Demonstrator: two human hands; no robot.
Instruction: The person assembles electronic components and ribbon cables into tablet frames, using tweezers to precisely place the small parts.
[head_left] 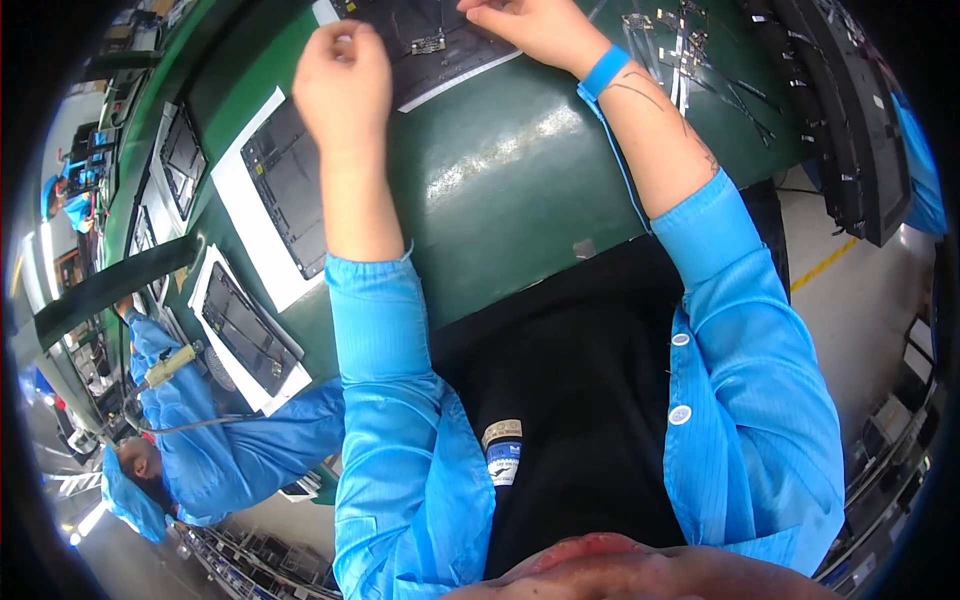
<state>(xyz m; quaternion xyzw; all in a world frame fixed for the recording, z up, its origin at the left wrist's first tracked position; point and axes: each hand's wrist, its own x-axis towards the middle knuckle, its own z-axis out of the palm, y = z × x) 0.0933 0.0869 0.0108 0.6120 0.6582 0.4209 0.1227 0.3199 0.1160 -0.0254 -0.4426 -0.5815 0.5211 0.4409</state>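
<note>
Fingers point(370, 50) of the left hand point(345, 85) are curling inward, the right hand point(525, 22) is extending partly beyond view, its openness and either's grip unclear, both flanking a dark panel point(425, 72) on the green bench point(470, 220), presumably for two-sided reach.

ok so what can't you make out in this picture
In the head view:
- Left hand: its curled fingers hide whether it holds anything.
- Right hand: partly cut off by the upper edge, so its grip is unclear.
- Black panel: its far part is cut off by the upper edge.
- Small circuit parts at upper right: too small and overlapping to count.
</note>
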